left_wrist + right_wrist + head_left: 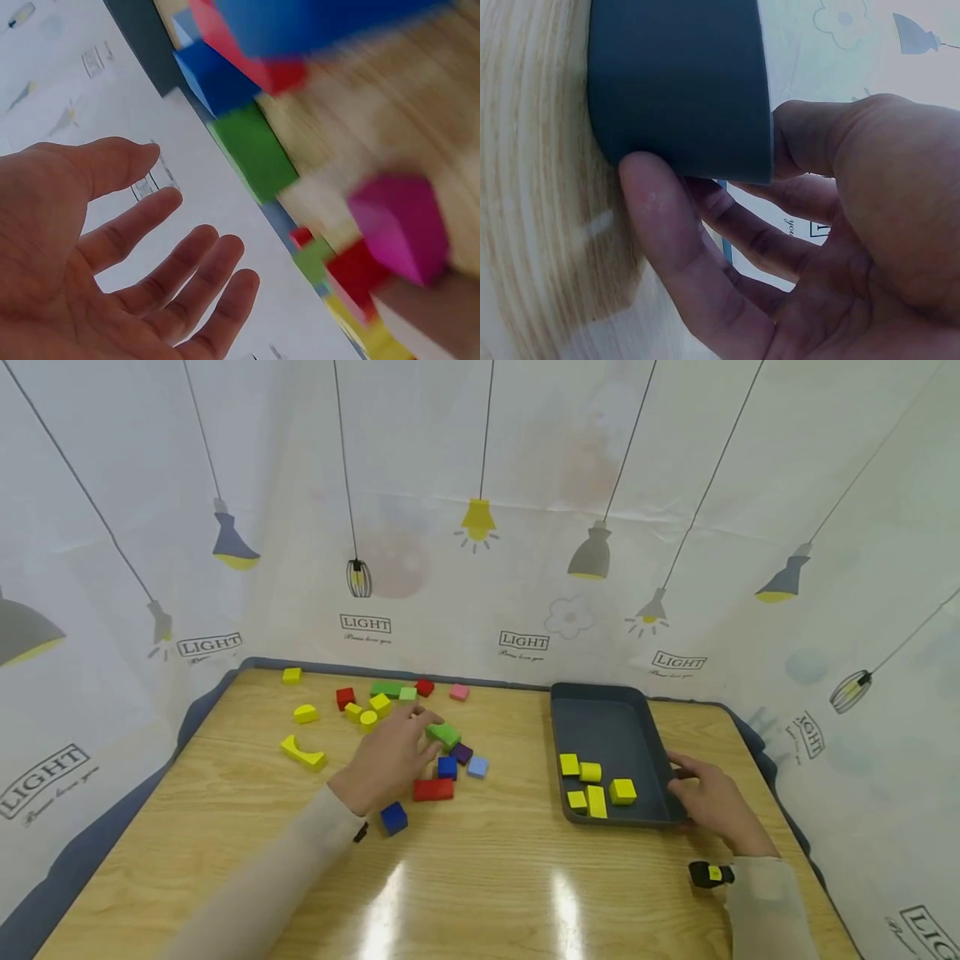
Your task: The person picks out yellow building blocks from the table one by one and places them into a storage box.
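My left hand (pixel 390 758) is over the loose blocks on the left side of the table, fingers spread and relaxed, holding nothing. The left wrist view shows its bare palm (pixel 45 225) facing several blocks. Nearest it in the head view are a green block (pixel 444 735), a yellow cube (pixel 380 705) and a yellow cylinder (pixel 368 721). With my right hand (pixel 716 802) I grip the right side of a dark grey tray (pixel 607 722). Thumb and fingers close around the tray's wall (pixel 682 90) near a corner. Several yellow blocks, among them a cube (pixel 622 791), lie at the tray's near end.
A yellow arch block (pixel 303 752) and a yellow half-round block (pixel 305 714) lie at the far left. Between left hand and tray are a red block (pixel 433 790), a blue cube (pixel 447 767) and a light blue block (pixel 477 767). A printed curtain (pixel 450 602) stands behind the table.
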The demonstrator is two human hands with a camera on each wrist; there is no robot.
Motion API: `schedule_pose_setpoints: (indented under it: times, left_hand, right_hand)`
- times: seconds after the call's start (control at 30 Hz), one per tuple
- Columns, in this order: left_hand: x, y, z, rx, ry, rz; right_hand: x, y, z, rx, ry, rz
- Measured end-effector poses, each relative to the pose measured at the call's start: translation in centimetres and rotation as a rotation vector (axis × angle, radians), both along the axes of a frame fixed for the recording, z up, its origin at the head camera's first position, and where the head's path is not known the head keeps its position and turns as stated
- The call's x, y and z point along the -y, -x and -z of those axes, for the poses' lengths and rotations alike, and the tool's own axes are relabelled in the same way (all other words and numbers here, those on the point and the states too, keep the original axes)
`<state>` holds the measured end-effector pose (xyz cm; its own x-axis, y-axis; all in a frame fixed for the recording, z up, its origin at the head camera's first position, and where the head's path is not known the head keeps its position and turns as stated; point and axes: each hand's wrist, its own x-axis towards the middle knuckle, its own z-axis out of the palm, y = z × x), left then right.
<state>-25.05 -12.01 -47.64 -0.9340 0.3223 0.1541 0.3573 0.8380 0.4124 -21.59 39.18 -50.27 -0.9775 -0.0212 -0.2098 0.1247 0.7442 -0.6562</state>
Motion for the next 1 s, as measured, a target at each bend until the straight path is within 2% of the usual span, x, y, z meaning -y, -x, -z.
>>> schedule_pose_setpoints:
  times: [0.2, 0.4, 0.6, 0.8, 1.0]
  left_hand:
    - [3.4, -0.7, -0.2, -0.008, 0.004, -0.053]
    - [7.6, -0.9, 0.7, 0.021, -0.006, -0.13]
    - [11.6, -2.1, 1.4, 0.038, -0.006, -0.214]
    - [14.3, -2.9, 2.3, 0.074, 0.022, -0.287]
    - [16.2, -3.4, 2.9, 0.112, 0.019, -0.312]
  right_hand:
    - [-0.2, 0.0, 0.2, -0.007, -0.008, -0.006]
    - [-0.2, 0.0, 0.4, -0.012, -0.002, -0.006]
    - [-0.1, 0.0, 0.2, -0.011, -0.015, -0.001]
    - [-0.2, 0.0, 0.2, -0.001, -0.009, 0.009]
    - [-0.3, -0.2, 0.5, -0.007, 0.011, 0.008]
